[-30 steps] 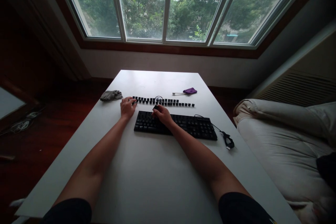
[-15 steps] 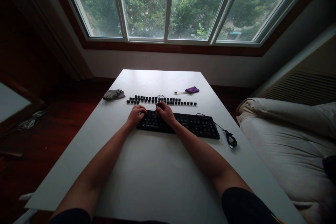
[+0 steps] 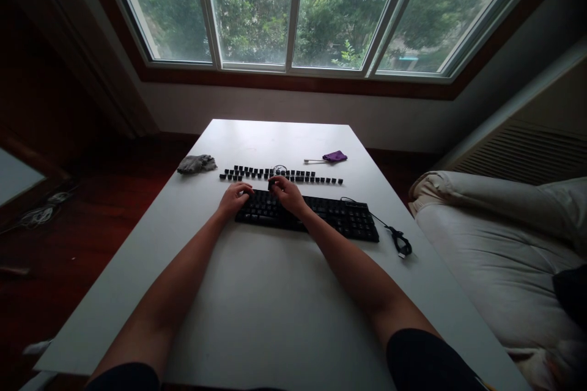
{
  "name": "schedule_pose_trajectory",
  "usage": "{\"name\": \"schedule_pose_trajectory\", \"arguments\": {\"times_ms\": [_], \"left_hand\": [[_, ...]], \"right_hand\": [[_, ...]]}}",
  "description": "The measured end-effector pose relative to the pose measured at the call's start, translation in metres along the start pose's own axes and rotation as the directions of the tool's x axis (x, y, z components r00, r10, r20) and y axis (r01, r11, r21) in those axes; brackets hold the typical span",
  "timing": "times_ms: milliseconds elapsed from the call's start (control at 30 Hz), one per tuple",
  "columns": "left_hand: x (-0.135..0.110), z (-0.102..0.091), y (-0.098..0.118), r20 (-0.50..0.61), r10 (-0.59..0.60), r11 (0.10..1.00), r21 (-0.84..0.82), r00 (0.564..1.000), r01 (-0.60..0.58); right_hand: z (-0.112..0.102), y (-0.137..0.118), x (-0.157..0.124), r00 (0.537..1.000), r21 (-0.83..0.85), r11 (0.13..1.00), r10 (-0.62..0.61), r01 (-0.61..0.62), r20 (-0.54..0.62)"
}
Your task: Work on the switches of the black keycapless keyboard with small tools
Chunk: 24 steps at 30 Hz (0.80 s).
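Observation:
A black keyboard (image 3: 334, 218) lies across the middle of the white table (image 3: 270, 305). Behind it runs a row of loose black keycaps (image 3: 312, 178). My left hand (image 3: 233, 198) rests with curled fingers on the keyboard's left end. My right hand (image 3: 285, 192) hovers over the keyboard's upper left part, its fingertips pinched on a small dark thing, apparently a keycap puller (image 3: 271, 184).
A grey cloth (image 3: 196, 164) lies at the table's left edge. A purple cloth (image 3: 334, 156) with a thin white stick lies further back. The keyboard's cable (image 3: 398, 242) trails off to the right. A white cushion (image 3: 499, 244) fills the right side. Windows stand behind.
My left hand has come from the left end of the keycap row onto the keyboard's left end. My right hand has stayed over the keyboard, shifting slightly.

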<state>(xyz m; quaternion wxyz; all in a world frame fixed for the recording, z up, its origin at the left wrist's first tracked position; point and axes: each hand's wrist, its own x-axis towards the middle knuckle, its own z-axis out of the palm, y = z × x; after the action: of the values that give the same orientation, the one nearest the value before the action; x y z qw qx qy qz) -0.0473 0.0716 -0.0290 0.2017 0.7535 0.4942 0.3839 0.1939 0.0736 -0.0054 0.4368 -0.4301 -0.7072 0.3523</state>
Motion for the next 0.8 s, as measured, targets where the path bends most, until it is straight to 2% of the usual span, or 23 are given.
{"name": "schedule_pose_trajectory", "arguments": {"times_ms": [100, 333, 467, 567, 800], "left_hand": [[0.0, -0.001, 0.005, 0.031, 0.049, 0.999, -0.017, 0.998, -0.048], [-0.001, -0.003, 0.012, 0.116, 0.123, 0.992, -0.024, 0.986, -0.121], [-0.002, -0.004, 0.011, 0.131, 0.123, 0.992, -0.019, 0.984, -0.122], [-0.002, -0.005, 0.01, 0.124, 0.127, 0.992, -0.021, 0.984, -0.125], [-0.003, -0.005, 0.011, 0.124, 0.115, 0.993, -0.016, 0.986, -0.113]], "right_hand": [[0.002, -0.002, 0.0, 0.999, -0.069, 0.998, -0.012, 0.009, -0.041], [0.004, -0.007, -0.003, 1.0, -0.174, 0.985, 0.009, -0.013, -0.025], [0.002, -0.017, -0.01, 0.992, -0.355, 0.927, -0.1, 0.119, 0.07], [0.001, -0.021, -0.016, 0.973, -0.421, 0.879, -0.175, 0.223, 0.149], [0.001, -0.015, -0.025, 0.966, -0.405, 0.877, -0.227, 0.259, 0.126]]}}
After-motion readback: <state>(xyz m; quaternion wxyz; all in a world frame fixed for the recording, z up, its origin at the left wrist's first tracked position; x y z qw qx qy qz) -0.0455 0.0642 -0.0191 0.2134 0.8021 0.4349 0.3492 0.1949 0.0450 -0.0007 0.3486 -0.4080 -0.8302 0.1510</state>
